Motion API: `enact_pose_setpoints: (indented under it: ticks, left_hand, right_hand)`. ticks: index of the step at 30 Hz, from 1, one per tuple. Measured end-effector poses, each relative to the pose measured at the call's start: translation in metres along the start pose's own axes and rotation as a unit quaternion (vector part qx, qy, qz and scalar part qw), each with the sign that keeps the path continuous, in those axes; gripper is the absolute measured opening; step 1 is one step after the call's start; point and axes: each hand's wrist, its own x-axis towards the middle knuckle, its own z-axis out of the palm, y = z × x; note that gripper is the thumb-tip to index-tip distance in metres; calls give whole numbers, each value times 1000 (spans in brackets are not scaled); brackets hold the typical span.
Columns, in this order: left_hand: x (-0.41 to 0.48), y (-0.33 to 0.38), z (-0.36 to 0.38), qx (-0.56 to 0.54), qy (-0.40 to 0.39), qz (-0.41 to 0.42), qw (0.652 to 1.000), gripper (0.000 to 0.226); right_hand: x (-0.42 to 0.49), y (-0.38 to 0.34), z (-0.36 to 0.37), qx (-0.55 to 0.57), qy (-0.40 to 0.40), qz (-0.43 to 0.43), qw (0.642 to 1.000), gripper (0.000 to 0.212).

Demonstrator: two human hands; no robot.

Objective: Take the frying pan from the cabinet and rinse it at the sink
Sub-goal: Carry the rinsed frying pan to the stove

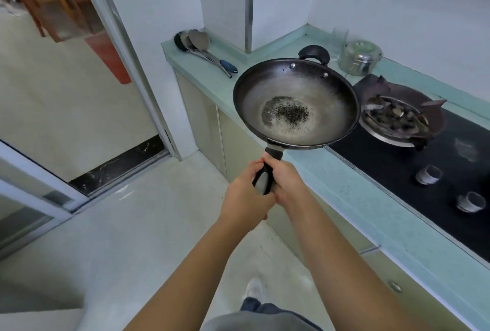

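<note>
Head camera: the round dark metal frying pan (297,87) with its black handle is held in the air over the front edge of the pale green countertop (352,198), dark specks gathered in its bottom. The left hand (245,198) and right hand (289,182) both wrap curled fingers round the handle. Just right of the pan sits a gas burner (392,118) on a black glass hob (397,161). Behind the pan stand a lidded steel pot (360,57) and a clear glass tumbler (340,36). Metal ladles and spatulas (197,44) lie at the counter's far end.

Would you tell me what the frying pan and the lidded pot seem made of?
The frying pan: probably dark steel or iron, worn to a dull grey sheen inside; its handle looks like black plastic. The lidded pot: likely stainless steel, bright and reflective.
</note>
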Motion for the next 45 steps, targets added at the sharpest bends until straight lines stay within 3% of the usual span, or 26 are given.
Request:
enact_pose_setpoints:
  ticks: [8,26,45]
  left_hand:
    - [94,19,-20,11,-13,28,999,61]
    - [326,34,-75,56,-169,81,981,56]
    - [366,35,-75,57,-224,77,970,55]
  right_hand:
    - [80,-46,31,-22,16,-3,1000,26]
    - [245,-120,104,76,124,-42,989,20]
    - [277,-127,96,32,142,-75,987,23]
